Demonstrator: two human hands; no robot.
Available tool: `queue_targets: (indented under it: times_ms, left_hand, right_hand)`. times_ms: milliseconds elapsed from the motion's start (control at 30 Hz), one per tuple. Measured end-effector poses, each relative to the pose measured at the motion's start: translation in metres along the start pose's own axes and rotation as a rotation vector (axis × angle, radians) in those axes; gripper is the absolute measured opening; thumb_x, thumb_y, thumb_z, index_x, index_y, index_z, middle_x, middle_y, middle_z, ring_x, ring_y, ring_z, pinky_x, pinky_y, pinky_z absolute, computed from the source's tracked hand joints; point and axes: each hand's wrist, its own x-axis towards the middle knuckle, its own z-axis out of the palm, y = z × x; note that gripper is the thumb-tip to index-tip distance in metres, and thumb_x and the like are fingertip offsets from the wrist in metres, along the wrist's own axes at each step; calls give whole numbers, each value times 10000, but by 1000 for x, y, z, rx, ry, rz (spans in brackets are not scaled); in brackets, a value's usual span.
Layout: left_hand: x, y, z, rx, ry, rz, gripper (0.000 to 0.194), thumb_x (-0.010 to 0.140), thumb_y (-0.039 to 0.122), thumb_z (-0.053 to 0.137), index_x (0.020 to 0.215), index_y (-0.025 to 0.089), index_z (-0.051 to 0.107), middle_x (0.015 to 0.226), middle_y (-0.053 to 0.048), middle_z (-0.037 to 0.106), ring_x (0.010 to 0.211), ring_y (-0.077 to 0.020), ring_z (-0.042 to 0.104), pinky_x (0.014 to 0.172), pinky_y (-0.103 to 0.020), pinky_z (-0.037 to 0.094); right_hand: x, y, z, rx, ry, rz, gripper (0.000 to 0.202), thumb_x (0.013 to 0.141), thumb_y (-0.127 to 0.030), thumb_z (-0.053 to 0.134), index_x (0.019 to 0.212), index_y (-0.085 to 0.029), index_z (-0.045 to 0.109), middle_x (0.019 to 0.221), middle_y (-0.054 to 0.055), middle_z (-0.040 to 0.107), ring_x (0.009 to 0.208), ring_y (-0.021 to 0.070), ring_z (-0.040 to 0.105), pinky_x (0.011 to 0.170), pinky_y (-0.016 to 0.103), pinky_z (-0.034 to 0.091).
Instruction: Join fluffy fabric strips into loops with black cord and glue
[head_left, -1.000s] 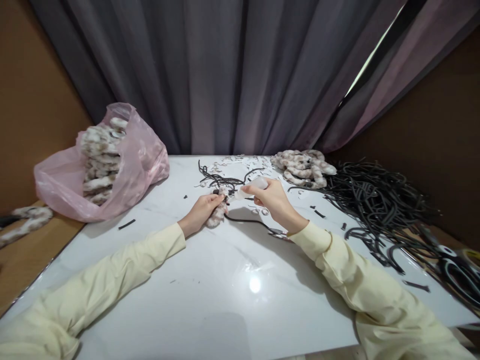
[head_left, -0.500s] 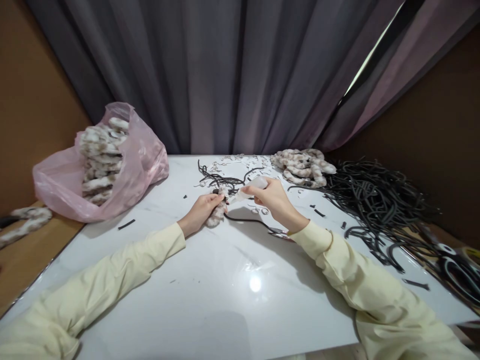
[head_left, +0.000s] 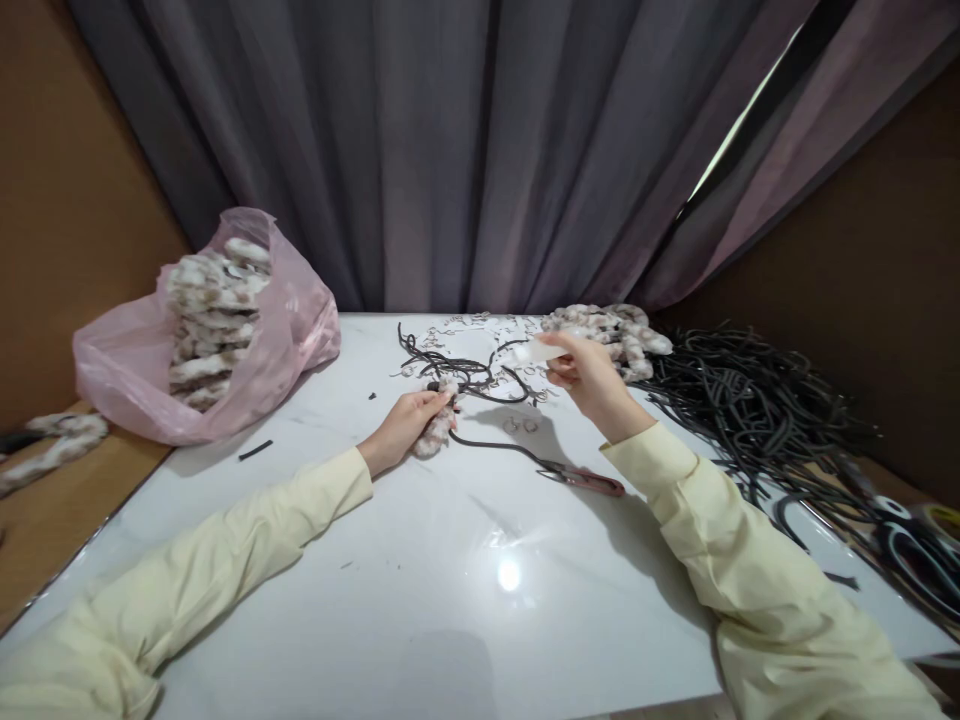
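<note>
A glossy white surface (head_left: pixel 420 540), seen from inside the room, bears a pink plastic bag (head_left: pixel 307 300) at far left, loose black cords (head_left: pixel 457 370) and small rings (head_left: pixel 531 426) mid-spread, reddish-handled snips (head_left: pixel 596 482), mottled furry loops (head_left: pixel 592 322) and, at right, heaped black cording (head_left: pixel 750 400).

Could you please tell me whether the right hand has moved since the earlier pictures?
Yes. Judged against the snips, the right hand, with the white bottle, has moved to the right; its sleeve no longer hides their handle.
</note>
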Motion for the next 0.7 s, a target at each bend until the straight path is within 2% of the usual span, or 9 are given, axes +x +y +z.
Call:
queue_targets:
  times_ms: [67, 167, 267, 367, 467, 600, 700]
  left_hand:
    - [-1, 1, 1, -6, -1, -4, 379, 701, 472, 663, 695, 106, 564, 569, -26, 582, 363, -41, 405, 344, -172, 316]
    - [-3, 4, 2, -18, -7, -16, 371, 699, 467, 665, 710, 111, 561, 578, -21, 586, 355, -35, 389, 334, -169, 295]
    - [-4, 7, 4, -30, -10, -25, 373, 695, 471, 666, 698, 114, 556, 550, -7, 567, 342, -32, 372, 326, -170, 281]
    - [-4, 6, 4, -35, 2, -24, 387, 688, 482, 667, 723, 111, 566, 551, -9, 571, 344, -35, 380, 323, -169, 274]
    - [-3, 5, 4, -31, 10, -13, 416, 671, 497, 673, 751, 99, 581, 574, -23, 587, 362, -39, 406, 333, -165, 282]
    - [-2, 3, 3, -18, 3, -5, 455, 656, 524, 674, 768, 91, 589, 587, -31, 594, 372, -46, 428, 353, -170, 311]
    - [-1, 2, 3, -10, -3, 3, 480, 651, 553, 666, 763, 92, 589, 584, -35, 600, 374, -55, 447, 372, -183, 343]
  right_hand:
    - [11, -5, -15, 48, -6, 32, 135, 627, -214, 646, 642, -174, 519, 451, -75, 351, 378, 38, 210, 339, 185, 208]
    - [24, -11, -35, 33, -21, 89, 105, 656, -219, 630, 706, -174, 550, 560, 0, 536, 434, 75, 411, 381, 196, 346]
    - [30, -10, -44, -48, -153, 178, 121, 695, -244, 631, 761, -148, 597, 710, 72, 634, 579, 125, 564, 475, 219, 449]
    - [41, 1, -33, -124, -300, 216, 132, 686, -212, 662, 761, -112, 621, 781, 123, 662, 698, 184, 627, 570, 262, 494]
    - [64, 21, -8, -168, -371, 174, 126, 657, -159, 694, 726, -112, 600, 750, 99, 656, 749, 198, 639, 678, 293, 503]
    - [106, 52, 21, -225, -292, 38, 207, 667, -106, 700, 809, -142, 554, 760, 14, 627, 737, 136, 605, 729, 278, 483]
    - [129, 74, 31, -278, -248, -37, 183, 772, -163, 649, 926, -128, 558, 870, 17, 610, 784, 122, 588, 729, 281, 490]
